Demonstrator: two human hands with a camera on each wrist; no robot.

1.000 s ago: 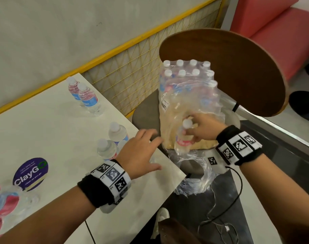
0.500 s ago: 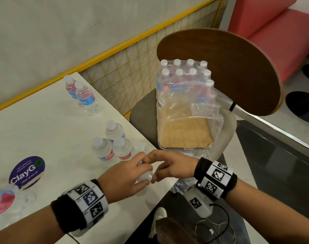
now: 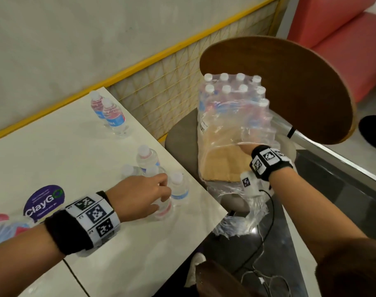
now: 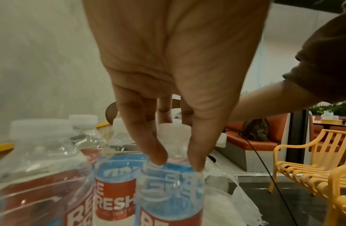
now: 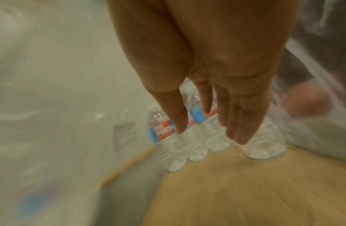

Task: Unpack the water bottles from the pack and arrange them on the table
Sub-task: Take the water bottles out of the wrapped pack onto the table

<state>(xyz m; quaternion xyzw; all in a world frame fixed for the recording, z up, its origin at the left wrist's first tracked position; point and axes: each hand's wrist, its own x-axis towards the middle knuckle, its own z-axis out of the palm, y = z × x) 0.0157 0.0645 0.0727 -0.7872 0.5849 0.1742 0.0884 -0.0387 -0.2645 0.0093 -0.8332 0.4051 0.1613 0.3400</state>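
Left hand (image 3: 137, 196) is over the near-right corner of the table (image 3: 60, 155), fingers (image 4: 154, 152) curled down round the shoulder of an upright bottle (image 4: 172, 191), thumb and forefinger pinching it just below the cap. That bottle stands in a tight group w/ approx. four others (image 3: 147, 157) near the table edge; labels red/blue, "REFRESH" legible. Two more bottles (image 3: 112, 115) stand well apart at the far side of the table, touching or nearly so.

Right hand (image 5: 206, 91) is inside the torn plastic wrap of the pack (image 3: 234, 116), which sits on a chair seat (image 3: 180, 140) beside the table. Fingers straight, close together, pointing at the remaining bottles (image 5: 205, 137) in the pack; nothing held. Wrist view blurred, so contact w/ bottles cannot be confirmed. Cardboard tray (image 3: 221, 166) exposed at the near part of the pack. Loose wrap hangs off the chair front.

Purple "ClayGo" sticker (image 3: 44, 201) on table, left of the left wrist. Crumpled wrap w/ red/blue print (image 3: 2, 228) at the table's near-left edge.
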